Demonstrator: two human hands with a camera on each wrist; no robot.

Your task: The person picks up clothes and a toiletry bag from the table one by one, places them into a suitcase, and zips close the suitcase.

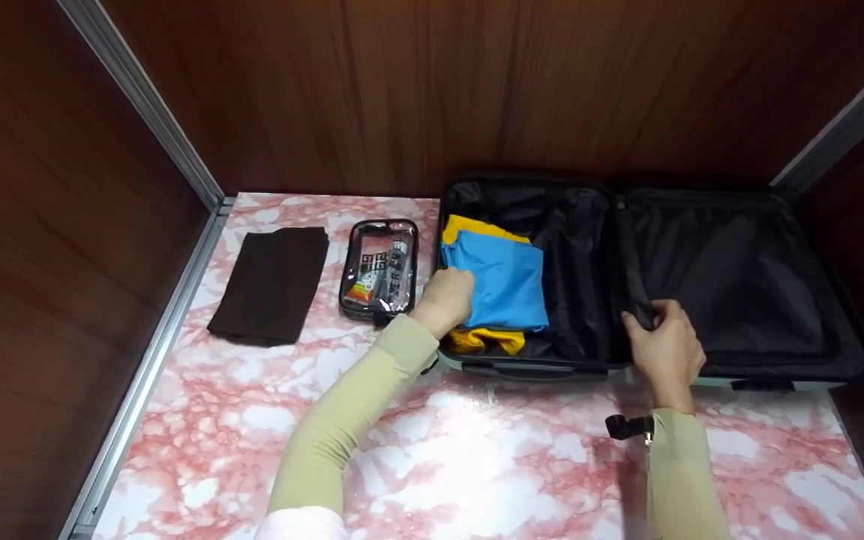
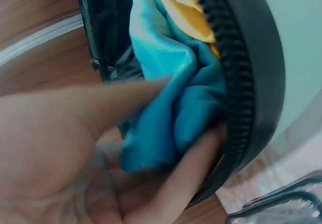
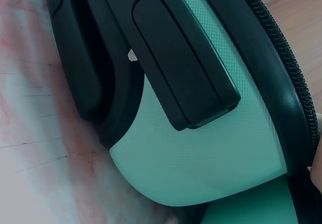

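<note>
An open suitcase [image 1: 537,369], mint green outside with black lining, lies flat with its two halves side by side. In its left half a folded blue cloth [image 1: 503,281] rests over a yellow cloth [image 1: 488,341]. My left hand [image 1: 447,300] reaches over the left rim, and the left wrist view shows its thumb and fingers around the edge of the blue cloth [image 2: 161,128]. My right hand [image 1: 668,349] grips the black fabric edge at the middle seam between the halves. Only a sliver of that hand shows in the right wrist view, beside the zipper [image 3: 302,93].
Left of the suitcase lies a clear zipped pouch [image 1: 379,266] with small tubes inside. Farther left is a folded dark brown cloth [image 1: 271,285]. Wooden panels [image 1: 402,97] enclose the red-and-white marbled tabletop [image 1: 477,457] at the back and sides.
</note>
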